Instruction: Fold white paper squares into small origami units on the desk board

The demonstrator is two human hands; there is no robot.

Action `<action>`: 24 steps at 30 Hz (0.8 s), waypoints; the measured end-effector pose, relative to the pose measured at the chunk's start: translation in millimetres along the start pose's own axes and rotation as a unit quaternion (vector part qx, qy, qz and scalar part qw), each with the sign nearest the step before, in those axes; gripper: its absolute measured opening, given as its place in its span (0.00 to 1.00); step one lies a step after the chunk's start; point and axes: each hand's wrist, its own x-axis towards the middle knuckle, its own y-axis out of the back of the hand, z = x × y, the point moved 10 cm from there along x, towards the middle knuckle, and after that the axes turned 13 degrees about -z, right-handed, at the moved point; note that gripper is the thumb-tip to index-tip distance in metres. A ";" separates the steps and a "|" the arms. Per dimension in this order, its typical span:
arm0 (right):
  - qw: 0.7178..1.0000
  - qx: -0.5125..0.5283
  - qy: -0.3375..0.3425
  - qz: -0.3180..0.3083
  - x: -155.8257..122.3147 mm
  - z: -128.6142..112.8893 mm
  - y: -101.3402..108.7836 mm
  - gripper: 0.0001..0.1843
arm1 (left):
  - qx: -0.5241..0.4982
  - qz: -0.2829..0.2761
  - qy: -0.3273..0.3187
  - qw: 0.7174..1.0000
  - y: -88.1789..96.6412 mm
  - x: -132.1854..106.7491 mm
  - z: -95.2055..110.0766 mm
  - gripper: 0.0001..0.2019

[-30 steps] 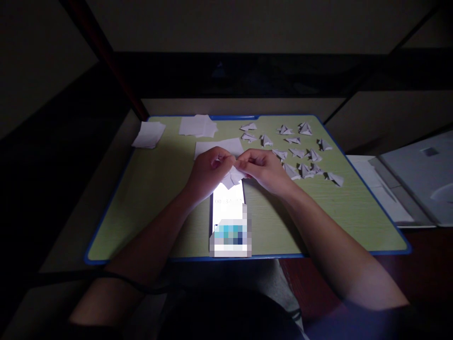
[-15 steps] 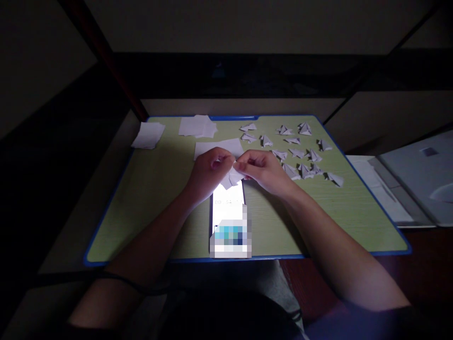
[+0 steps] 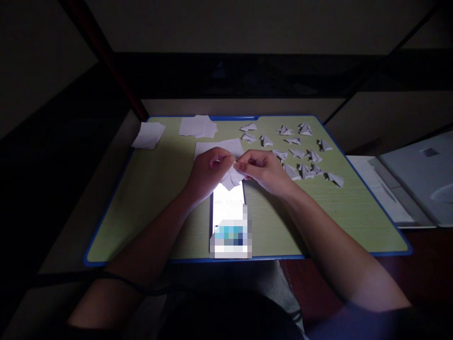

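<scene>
Between both hands is a small folded piece of white paper (image 3: 231, 180), held just over the top end of a lit phone (image 3: 228, 196) that shows a running timer. My left hand (image 3: 210, 170) pinches the paper's upper left part between thumb and fingers. From the other side, my right hand (image 3: 264, 171) grips it in a pinch, thumb pointing left. The two thumb tips nearly meet at the paper's top. Parts of the folds are hidden by the fingers. Behind the hands lies a flat white sheet (image 3: 219, 147).
The green table (image 3: 141, 212) has a blue rim. Several folded paper pieces (image 3: 297, 153) are spread over its back right. A paper stack (image 3: 148, 135) lies at the back left corner, another paper pile (image 3: 198, 126) along the back edge. An open white box (image 3: 417, 184) is beyond the right edge.
The folded paper's lower flaps have shifted slightly between the fingers. Both hands keep nearly the same place and grip. The digits on the phone's timer have changed.
</scene>
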 end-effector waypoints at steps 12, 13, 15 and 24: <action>1.000 0.013 -0.006 0.013 -0.6 -0.6 2.3 0.13 | -0.018 -0.002 0.007 1.000 0.1 -0.1 -1.7 0.05; 1.000 0.014 -0.008 0.012 -0.6 -0.2 2.1 0.13 | -0.012 0.000 0.001 1.000 0.5 -0.2 0.1 0.05; 1.000 0.017 -0.010 0.011 -0.8 0.6 1.7 0.12 | -0.002 -0.002 -0.003 1.000 0.5 -0.4 2.2 0.05; 1.000 0.027 0.001 0.006 -1.0 1.0 3.0 0.10 | -0.017 -0.021 0.021 0.999 -2.1 -0.3 -5.2 0.07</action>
